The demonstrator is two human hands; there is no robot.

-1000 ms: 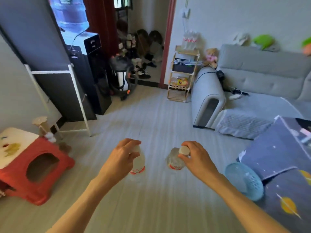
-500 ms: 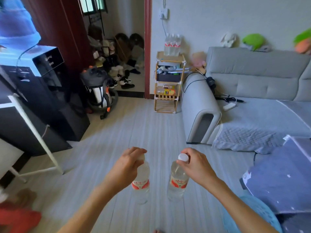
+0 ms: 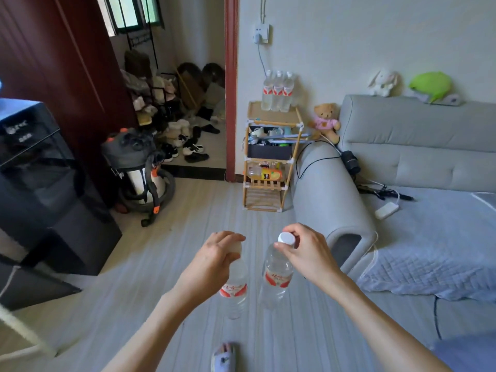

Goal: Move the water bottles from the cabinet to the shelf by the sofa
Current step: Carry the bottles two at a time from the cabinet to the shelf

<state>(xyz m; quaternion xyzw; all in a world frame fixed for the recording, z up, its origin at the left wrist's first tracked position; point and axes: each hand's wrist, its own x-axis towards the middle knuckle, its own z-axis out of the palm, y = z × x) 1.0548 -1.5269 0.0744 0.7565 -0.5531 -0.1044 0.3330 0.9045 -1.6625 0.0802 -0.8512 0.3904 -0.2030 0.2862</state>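
Observation:
My left hand (image 3: 212, 261) grips the cap end of a clear water bottle (image 3: 234, 291) with a red label, and the bottle hangs upright below my fingers. Beside it, my right hand (image 3: 308, 253) pinches the white cap of a second water bottle (image 3: 275, 279) that hangs the same way. Straight ahead, a small wooden shelf (image 3: 269, 157) stands against the wall next to the grey sofa (image 3: 402, 162). Three matching bottles (image 3: 279, 91) stand on the shelf's top tier at its right side.
A grey canister vacuum (image 3: 139, 170) sits on the floor at the left, beside a black water dispenser (image 3: 40, 183). An open doorway shows shoes (image 3: 188, 146) on the floor. A teddy bear (image 3: 326, 122) sits on the sofa arm. My slippered foot (image 3: 224, 358) shows at the bottom.
I have walked forward and turned right, so the shelf and sofa are closer and more centred. Both bottles now hang upright in my hands. The red stool and blue basket have left the view.

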